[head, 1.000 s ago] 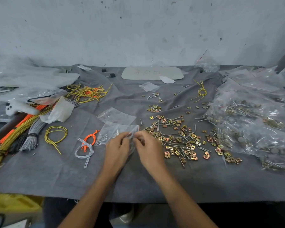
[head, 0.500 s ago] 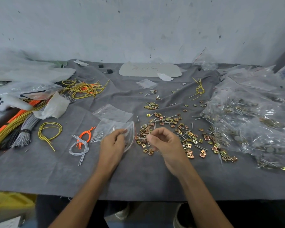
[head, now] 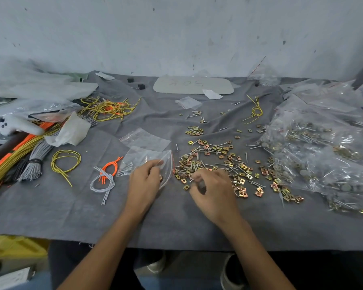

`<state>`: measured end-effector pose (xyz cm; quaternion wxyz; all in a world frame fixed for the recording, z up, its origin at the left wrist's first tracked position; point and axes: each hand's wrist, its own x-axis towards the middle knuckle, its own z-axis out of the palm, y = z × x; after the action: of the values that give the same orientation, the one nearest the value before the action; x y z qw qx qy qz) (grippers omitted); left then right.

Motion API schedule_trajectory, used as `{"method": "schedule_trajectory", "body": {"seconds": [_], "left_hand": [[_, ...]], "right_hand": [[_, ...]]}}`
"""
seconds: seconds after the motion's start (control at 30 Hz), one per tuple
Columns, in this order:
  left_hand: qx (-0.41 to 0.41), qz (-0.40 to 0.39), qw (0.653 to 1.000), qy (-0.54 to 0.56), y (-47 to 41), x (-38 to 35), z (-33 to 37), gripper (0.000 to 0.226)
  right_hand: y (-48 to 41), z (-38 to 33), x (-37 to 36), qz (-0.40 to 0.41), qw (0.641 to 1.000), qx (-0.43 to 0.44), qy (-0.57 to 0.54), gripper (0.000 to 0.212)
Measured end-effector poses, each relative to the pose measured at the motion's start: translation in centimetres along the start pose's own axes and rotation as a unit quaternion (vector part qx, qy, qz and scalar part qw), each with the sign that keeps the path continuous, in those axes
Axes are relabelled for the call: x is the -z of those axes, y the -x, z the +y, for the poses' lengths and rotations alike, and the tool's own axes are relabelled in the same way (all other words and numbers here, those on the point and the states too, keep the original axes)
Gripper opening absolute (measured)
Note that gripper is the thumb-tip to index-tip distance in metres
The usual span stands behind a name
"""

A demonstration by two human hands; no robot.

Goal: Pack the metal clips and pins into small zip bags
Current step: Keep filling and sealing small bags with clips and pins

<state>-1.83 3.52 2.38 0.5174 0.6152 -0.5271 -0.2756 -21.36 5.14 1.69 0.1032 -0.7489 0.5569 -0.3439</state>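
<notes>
Hidden or unclear: my right hand [head: 213, 193] is motion-blurred, fingers curled downward at the near left edge of the loose heap of metal clips and pins [head: 218, 160]. A dark smear sits under the fingertips. I cannot tell whether they pinch a piece or merely touch the heap. My left hand [head: 144, 181] covers the near part of the small zip bag [head: 143, 155]. The large clear bags of hardware [head: 314, 147] at the right run off the frame edge, and glare hides much of their contents. The wire bundles [head: 13, 164] at the left are likewise cut off.

Writing: the pale flat card [head: 193, 85] at the back of the desk [head: 50, 206] carries faint handwritten characters, which I cannot read with confidence. No other label is legible.

Hands: my left hand grips the small zip bag, thumb and fingers closed on its mouth beside the red zip strip [head: 172, 162]. The bag lies at centre frame, just left of the heap, with pins showing in its far left end. A second, flat zip bag [head: 145, 139] lies just beyond it. The two hands are near each other, not touching.
</notes>
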Motion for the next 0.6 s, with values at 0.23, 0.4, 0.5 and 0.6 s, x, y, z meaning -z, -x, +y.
{"method": "schedule_trajectory", "body": {"seconds": [0.23, 0.4, 0.5, 0.6], "left_hand": [[0.005, 0.003, 1.0, 0.003, 0.06, -0.03, 0.11, 0.046], [0.005, 0.002, 1.0, 0.0, 0.07, -0.03, 0.07, 0.046], [0.006, 0.004, 1.0, 0.002, 0.07, 0.03, 0.11, 0.046], [0.003, 0.004, 1.0, 0.002, 0.01, 0.04, 0.08, 0.046]], "right_hand": [[0.12, -0.57, 0.27, -0.025, 0.999, 0.008, 0.03, 0.019], [-0.01, -0.62, 0.34, -0.046, 0.998, 0.027, -0.026, 0.021], [-0.31, -0.67, 0.24, -0.019, 0.998, 0.026, -0.056, 0.022], [-0.82, -0.94, -0.05, 0.014, 0.998, 0.014, -0.067, 0.022]]}}
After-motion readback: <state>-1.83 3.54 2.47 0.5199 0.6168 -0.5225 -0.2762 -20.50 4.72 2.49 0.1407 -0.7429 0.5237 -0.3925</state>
